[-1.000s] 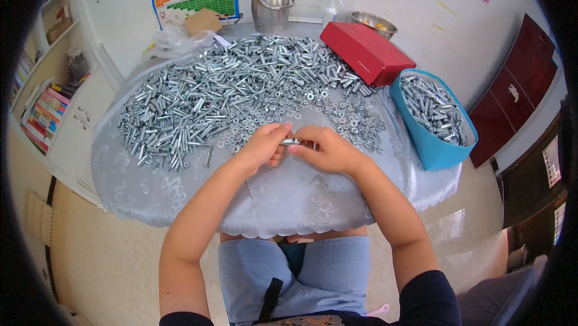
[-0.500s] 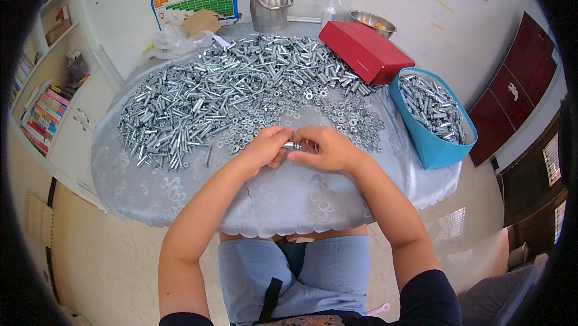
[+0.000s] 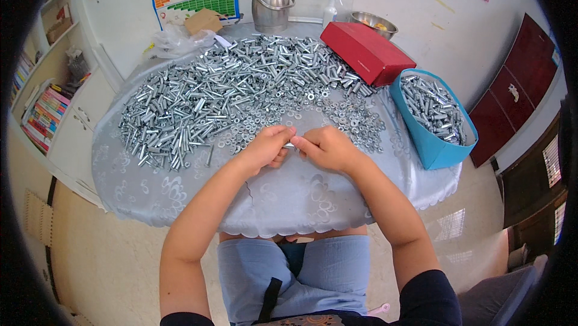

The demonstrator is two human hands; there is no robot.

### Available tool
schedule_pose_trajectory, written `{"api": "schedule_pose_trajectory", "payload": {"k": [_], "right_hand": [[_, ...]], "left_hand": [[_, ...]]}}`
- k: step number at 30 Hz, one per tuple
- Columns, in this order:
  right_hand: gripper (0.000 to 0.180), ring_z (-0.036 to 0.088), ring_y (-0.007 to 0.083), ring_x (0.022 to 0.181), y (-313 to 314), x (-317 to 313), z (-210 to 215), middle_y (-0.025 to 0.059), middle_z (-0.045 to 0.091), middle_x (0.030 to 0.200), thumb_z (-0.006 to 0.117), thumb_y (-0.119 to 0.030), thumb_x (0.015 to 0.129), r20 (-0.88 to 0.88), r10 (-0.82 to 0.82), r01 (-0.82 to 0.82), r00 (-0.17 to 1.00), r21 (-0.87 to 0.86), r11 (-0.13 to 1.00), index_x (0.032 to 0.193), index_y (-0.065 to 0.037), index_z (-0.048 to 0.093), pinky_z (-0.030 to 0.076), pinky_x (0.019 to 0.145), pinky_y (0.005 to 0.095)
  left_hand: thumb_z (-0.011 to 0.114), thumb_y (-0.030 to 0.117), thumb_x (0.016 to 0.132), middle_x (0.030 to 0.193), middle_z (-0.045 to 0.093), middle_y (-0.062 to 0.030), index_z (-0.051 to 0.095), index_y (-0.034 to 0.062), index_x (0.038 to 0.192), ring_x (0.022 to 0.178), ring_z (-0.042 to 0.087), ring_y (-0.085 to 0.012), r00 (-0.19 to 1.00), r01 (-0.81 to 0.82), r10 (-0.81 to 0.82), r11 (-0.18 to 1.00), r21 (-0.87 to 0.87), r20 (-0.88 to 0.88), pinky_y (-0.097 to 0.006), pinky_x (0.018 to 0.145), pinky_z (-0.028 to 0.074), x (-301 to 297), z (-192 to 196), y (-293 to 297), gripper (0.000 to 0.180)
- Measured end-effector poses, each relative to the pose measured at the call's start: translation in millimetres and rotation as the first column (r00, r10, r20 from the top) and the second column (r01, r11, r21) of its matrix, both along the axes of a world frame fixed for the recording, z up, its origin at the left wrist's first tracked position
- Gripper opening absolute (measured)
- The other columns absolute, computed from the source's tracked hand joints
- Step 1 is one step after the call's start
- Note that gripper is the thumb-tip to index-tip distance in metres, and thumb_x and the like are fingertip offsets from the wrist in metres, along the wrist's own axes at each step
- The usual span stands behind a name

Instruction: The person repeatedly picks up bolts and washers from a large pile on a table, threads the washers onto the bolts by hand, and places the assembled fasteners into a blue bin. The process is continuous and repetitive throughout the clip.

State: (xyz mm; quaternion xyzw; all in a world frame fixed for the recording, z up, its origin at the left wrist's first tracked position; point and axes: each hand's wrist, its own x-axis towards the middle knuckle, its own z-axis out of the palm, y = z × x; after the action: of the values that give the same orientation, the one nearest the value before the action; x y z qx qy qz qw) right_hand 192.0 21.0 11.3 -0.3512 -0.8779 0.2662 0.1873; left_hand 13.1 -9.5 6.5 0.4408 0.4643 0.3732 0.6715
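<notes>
Between your fingertips you have a small silver bolt (image 3: 291, 144), lying roughly level across the gap between your left hand (image 3: 267, 147) and right hand (image 3: 325, 148); only a short stretch of its shank shows, the rest hidden by your fingers. It sits just above the pale tablecloth at the near edge of the table. Just beyond it lies a scatter of flat silver washers (image 3: 337, 115), spread thin and mostly single. Behind those, the heap of bolts (image 3: 211, 94) covers the far and left part of the table, shiny, pointing every way, piled on one another.
</notes>
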Motion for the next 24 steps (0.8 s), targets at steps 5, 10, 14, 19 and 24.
{"api": "schedule_pose_trajectory", "payload": {"k": [5, 10, 14, 19, 24], "right_hand": [[0.024, 0.056, 0.0224, 0.060, -8, -2, 5, 0.0102, 0.058, 0.069, 0.061, -0.027, 0.079, -0.147, 0.116, -0.076, 0.982, 0.256, 0.964, 0.088, -0.004, 0.061, 0.044, 0.054, 0.0315], [0.030, 0.058, 0.0266, 0.066, -4, 0, 4, 0.0104, 0.058, 0.075, 0.056, -0.033, 0.082, -0.052, 0.081, -0.072, 0.995, 0.171, 0.983, 0.096, -0.006, 0.060, 0.045, 0.059, 0.0354], [0.028, 0.057, 0.0280, 0.066, -12, -3, 11, 0.0115, 0.058, 0.076, 0.056, -0.032, 0.082, -0.145, 0.061, -0.036, 0.988, 0.170, 0.985, 0.093, -0.006, 0.060, 0.045, 0.059, 0.0361], [0.027, 0.057, 0.0265, 0.063, -1, 2, -2, 0.0095, 0.057, 0.078, 0.056, -0.030, 0.082, -0.080, 0.134, -0.108, 0.988, 0.269, 0.957, 0.093, -0.007, 0.059, 0.045, 0.058, 0.0357], [0.025, 0.057, 0.0299, 0.065, -15, -3, 18, 0.0114, 0.058, 0.075, 0.055, -0.029, 0.082, -0.126, 0.053, -0.037, 0.991, 0.126, 0.991, 0.090, -0.006, 0.060, 0.045, 0.059, 0.0372]], "left_hand": [[0.045, 0.032, 0.091, 0.053, 0.028, 0.0076, 0.046, 0.0104, 0.079, 0.042, 0.021, -0.0033, 0.999, -0.039, 0.039, 0.999, -0.011, 0.017, -0.020, 0.037, 0.016, -5, -1, 2, 0.024], [0.044, 0.032, 0.091, 0.052, 0.027, 0.0075, 0.046, 0.0105, 0.080, 0.042, 0.021, -0.0033, 0.999, -0.030, 0.030, 1.000, -0.009, 0.021, -0.021, 0.037, 0.016, -4, 1, 1, 0.025], [0.044, 0.032, 0.092, 0.052, 0.027, 0.0074, 0.045, 0.0110, 0.079, 0.041, 0.020, -0.0035, 0.998, -0.048, 0.048, 0.999, -0.005, 0.049, -0.021, 0.037, 0.016, -6, -1, 2, 0.025], [0.042, 0.031, 0.092, 0.051, 0.026, 0.0074, 0.047, 0.0103, 0.078, 0.041, 0.020, -0.0037, 0.999, -0.036, 0.035, 0.999, 0.009, 0.022, -0.021, 0.037, 0.015, -3, 1, 1, 0.025], [0.042, 0.030, 0.092, 0.051, 0.026, 0.0072, 0.048, 0.0094, 0.079, 0.041, 0.020, -0.0042, 0.999, -0.008, 0.008, 1.000, -0.010, 0.038, -0.022, 0.037, 0.016, -6, 0, 2, 0.025]]}}
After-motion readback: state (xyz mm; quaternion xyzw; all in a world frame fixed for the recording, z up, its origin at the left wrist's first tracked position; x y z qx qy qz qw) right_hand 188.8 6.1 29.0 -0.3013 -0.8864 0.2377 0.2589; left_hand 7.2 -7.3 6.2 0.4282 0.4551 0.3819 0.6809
